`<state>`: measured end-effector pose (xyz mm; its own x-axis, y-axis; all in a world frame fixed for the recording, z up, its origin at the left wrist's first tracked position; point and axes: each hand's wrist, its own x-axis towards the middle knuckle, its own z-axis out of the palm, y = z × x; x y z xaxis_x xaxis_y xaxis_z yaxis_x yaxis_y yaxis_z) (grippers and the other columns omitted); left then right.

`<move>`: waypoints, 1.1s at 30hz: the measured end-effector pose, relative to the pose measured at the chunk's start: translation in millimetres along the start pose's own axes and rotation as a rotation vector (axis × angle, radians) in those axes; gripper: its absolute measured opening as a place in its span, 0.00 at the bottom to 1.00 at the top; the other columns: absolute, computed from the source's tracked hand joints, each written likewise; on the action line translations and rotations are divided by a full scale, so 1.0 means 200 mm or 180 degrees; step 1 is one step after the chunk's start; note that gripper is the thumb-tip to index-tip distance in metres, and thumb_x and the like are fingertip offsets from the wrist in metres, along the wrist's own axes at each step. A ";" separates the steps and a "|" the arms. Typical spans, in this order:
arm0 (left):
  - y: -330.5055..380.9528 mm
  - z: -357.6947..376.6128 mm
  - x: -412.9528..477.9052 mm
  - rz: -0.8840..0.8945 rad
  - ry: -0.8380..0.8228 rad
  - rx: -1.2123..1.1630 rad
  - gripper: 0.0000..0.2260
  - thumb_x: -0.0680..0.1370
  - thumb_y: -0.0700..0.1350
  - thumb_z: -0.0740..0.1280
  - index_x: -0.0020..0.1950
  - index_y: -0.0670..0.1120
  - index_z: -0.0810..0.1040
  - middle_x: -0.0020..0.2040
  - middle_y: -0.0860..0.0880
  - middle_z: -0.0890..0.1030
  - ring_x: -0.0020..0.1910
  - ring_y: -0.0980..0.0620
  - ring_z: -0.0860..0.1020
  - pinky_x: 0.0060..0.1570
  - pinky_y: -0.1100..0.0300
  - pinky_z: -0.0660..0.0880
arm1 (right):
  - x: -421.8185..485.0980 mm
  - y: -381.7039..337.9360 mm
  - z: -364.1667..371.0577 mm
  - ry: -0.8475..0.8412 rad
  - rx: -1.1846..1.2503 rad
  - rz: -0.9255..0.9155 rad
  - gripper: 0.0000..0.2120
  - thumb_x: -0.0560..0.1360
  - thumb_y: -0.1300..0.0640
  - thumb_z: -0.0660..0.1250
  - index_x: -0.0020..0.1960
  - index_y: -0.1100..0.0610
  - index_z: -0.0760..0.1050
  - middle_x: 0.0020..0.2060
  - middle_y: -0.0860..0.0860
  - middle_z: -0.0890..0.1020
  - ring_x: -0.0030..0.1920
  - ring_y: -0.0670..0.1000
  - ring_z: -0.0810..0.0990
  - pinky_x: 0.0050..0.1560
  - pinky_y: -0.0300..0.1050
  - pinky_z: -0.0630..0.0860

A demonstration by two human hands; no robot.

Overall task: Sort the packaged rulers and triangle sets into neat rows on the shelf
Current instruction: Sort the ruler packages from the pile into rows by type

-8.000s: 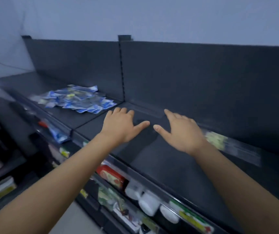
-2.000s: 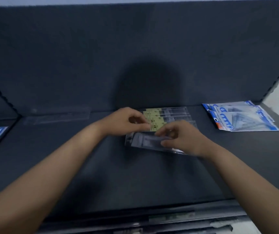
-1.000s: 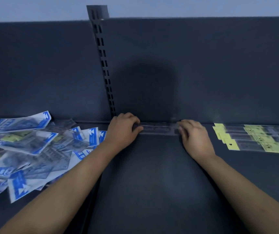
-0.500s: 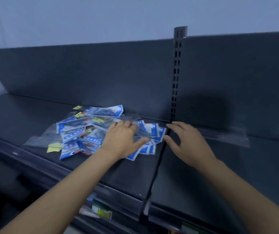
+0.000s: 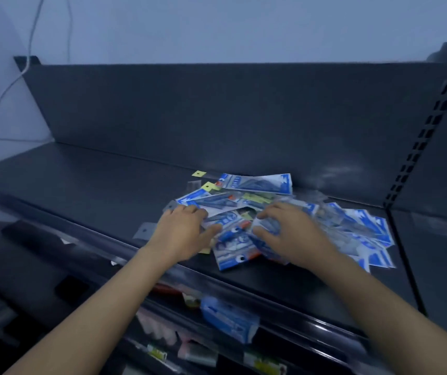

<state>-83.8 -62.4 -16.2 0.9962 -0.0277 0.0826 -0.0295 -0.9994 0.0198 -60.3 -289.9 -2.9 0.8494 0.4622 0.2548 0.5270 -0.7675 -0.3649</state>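
1. Far left, a thin cable [image 5: 8,85] hangs down the pale wall, just beside the left end of the shelf's back panel.
2. The dark shelf [image 5: 81,185] runs from there across to the right, with its upright back panel behind it.
3. A clear packet [image 5: 144,230] with a punched hang hole sticks out at the left edge of the heap, near the shelf's front lip.
4. My left grip [image 5: 181,231] lies on the left part of the heap, palm down, fingers gently bent over the packets and thumb spread out to the right; it rests there and pinches nothing.
5. Two small yellow tags [image 5: 199,173] show just behind it, close to the back panel.
6. Below the front lip, a blue packet [image 5: 227,318] hangs on the lower level (blurred, so I cannot read it).
7. The task's things, a loose pile of ruler and triangle packets [image 5: 257,184] in blue and white, lie overlapping at all angles on the right half of this shelf, from the back panel almost to the front.
8. My right grip [image 5: 290,234] sits on the middle of the pile, fingers arched with tips down on the packets, thumb toward my left grip; whether it pinches one I cannot tell.
9. At the right, a slotted upright [image 5: 420,139] rises from the shelf, and the pile stops just short of it.
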 end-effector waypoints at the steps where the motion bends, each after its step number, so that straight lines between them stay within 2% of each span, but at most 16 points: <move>1: -0.06 0.00 0.01 0.0019 -0.0006 -0.0022 0.26 0.78 0.66 0.52 0.66 0.51 0.73 0.64 0.51 0.75 0.65 0.49 0.70 0.61 0.53 0.65 | 0.04 -0.05 0.03 -0.0014 0.0006 0.0020 0.17 0.75 0.45 0.65 0.58 0.54 0.78 0.58 0.50 0.78 0.59 0.51 0.75 0.61 0.45 0.70; 3: -0.16 0.01 0.04 0.0086 -0.0048 -0.0049 0.26 0.79 0.66 0.52 0.66 0.50 0.73 0.64 0.50 0.75 0.64 0.49 0.70 0.61 0.52 0.65 | 0.10 -0.11 0.07 -0.0045 -0.0078 0.0050 0.18 0.76 0.44 0.64 0.60 0.53 0.77 0.59 0.49 0.77 0.60 0.51 0.74 0.61 0.46 0.70; 5: -0.23 0.02 0.08 0.0169 -0.0039 -0.0063 0.26 0.78 0.66 0.53 0.64 0.50 0.74 0.63 0.50 0.76 0.63 0.48 0.71 0.60 0.52 0.66 | 0.15 -0.14 0.11 -0.0340 -0.0388 0.0105 0.23 0.77 0.41 0.60 0.66 0.52 0.72 0.65 0.50 0.74 0.65 0.52 0.70 0.65 0.47 0.67; 6: -0.26 0.02 0.11 0.0189 -0.0005 -0.0084 0.26 0.78 0.66 0.53 0.64 0.50 0.74 0.63 0.50 0.76 0.62 0.48 0.72 0.59 0.52 0.66 | 0.17 -0.14 0.13 -0.0661 -0.0558 0.0139 0.26 0.77 0.38 0.56 0.70 0.51 0.67 0.69 0.52 0.69 0.69 0.52 0.66 0.69 0.49 0.63; 8: -0.30 0.02 0.19 0.0185 0.0052 -0.0100 0.26 0.78 0.66 0.54 0.66 0.50 0.73 0.63 0.49 0.76 0.62 0.47 0.72 0.59 0.52 0.67 | 0.20 -0.13 0.17 -0.1447 -0.0716 0.0261 0.32 0.76 0.33 0.48 0.76 0.46 0.54 0.77 0.51 0.53 0.76 0.51 0.49 0.75 0.52 0.49; 9: -0.32 0.01 0.23 0.0177 0.0053 -0.0102 0.26 0.78 0.65 0.55 0.67 0.50 0.72 0.64 0.49 0.75 0.62 0.47 0.72 0.59 0.52 0.67 | 0.22 -0.13 0.17 -0.1704 -0.0687 0.0326 0.35 0.74 0.30 0.44 0.77 0.44 0.48 0.78 0.50 0.47 0.77 0.50 0.43 0.74 0.53 0.44; 10: -0.33 0.01 0.28 0.0169 0.0045 -0.0116 0.26 0.78 0.65 0.55 0.68 0.50 0.71 0.64 0.49 0.75 0.62 0.47 0.72 0.58 0.52 0.67 | 0.25 -0.12 0.17 -0.1746 -0.0610 0.0338 0.38 0.71 0.27 0.40 0.77 0.42 0.44 0.78 0.49 0.45 0.77 0.50 0.40 0.73 0.53 0.42; 13: -0.35 0.01 0.41 0.0185 0.0053 -0.0166 0.23 0.79 0.63 0.55 0.66 0.50 0.72 0.63 0.49 0.76 0.61 0.47 0.73 0.56 0.52 0.67 | 0.38 -0.11 0.17 -0.1068 -0.0180 0.0300 0.44 0.63 0.24 0.35 0.76 0.40 0.46 0.77 0.48 0.50 0.76 0.49 0.45 0.73 0.53 0.44; 16: -0.36 0.01 0.54 0.0305 0.0089 -0.0081 0.19 0.80 0.59 0.56 0.64 0.48 0.73 0.60 0.48 0.76 0.59 0.46 0.74 0.53 0.53 0.67 | 0.53 -0.06 0.22 -0.0682 -0.0342 0.0201 0.33 0.74 0.30 0.41 0.75 0.42 0.52 0.76 0.50 0.57 0.75 0.51 0.52 0.72 0.54 0.49; 19: -0.37 0.00 0.68 0.0475 0.0050 -0.0057 0.16 0.81 0.55 0.57 0.63 0.48 0.74 0.60 0.48 0.76 0.58 0.46 0.73 0.53 0.53 0.66 | 0.63 0.00 0.28 -0.0643 -0.0573 0.0272 0.28 0.79 0.37 0.48 0.75 0.47 0.56 0.75 0.52 0.60 0.74 0.52 0.55 0.71 0.54 0.51; 26: -0.39 0.06 0.97 0.1148 -0.0383 -0.0118 0.19 0.83 0.50 0.55 0.72 0.48 0.68 0.69 0.48 0.73 0.66 0.47 0.71 0.64 0.52 0.67 | 0.80 0.05 0.33 -0.0776 -0.0917 0.0817 0.29 0.79 0.38 0.50 0.76 0.51 0.55 0.75 0.54 0.60 0.74 0.54 0.58 0.71 0.51 0.54; 28: -0.40 0.08 1.03 0.1344 -0.0463 -0.0182 0.19 0.83 0.50 0.54 0.73 0.48 0.68 0.71 0.49 0.72 0.67 0.48 0.71 0.65 0.52 0.66 | 0.81 0.03 0.33 -0.0791 -0.0986 0.0943 0.27 0.80 0.40 0.50 0.75 0.53 0.59 0.73 0.54 0.65 0.72 0.55 0.63 0.69 0.50 0.59; 31: -0.44 0.11 1.11 0.1616 -0.0166 -0.0307 0.15 0.82 0.50 0.56 0.64 0.49 0.77 0.61 0.49 0.79 0.60 0.48 0.75 0.57 0.56 0.68 | 0.83 -0.02 0.30 -0.0292 -0.0721 0.1048 0.23 0.79 0.41 0.52 0.65 0.53 0.71 0.58 0.54 0.78 0.60 0.55 0.74 0.58 0.47 0.71; 33: -0.48 0.10 1.15 0.1749 -0.0131 -0.0468 0.13 0.80 0.53 0.61 0.56 0.48 0.79 0.54 0.50 0.79 0.54 0.49 0.77 0.50 0.58 0.66 | 0.84 -0.04 0.27 -0.0200 -0.0599 0.1122 0.21 0.78 0.41 0.56 0.64 0.52 0.72 0.57 0.53 0.78 0.59 0.54 0.74 0.57 0.47 0.72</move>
<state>149.0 27.0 -20.0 0.8336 -0.5464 0.0812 -0.5524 -0.8244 0.1235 79.0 -182.9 -5.6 0.9803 0.1780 0.0860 0.1941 -0.9490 -0.2484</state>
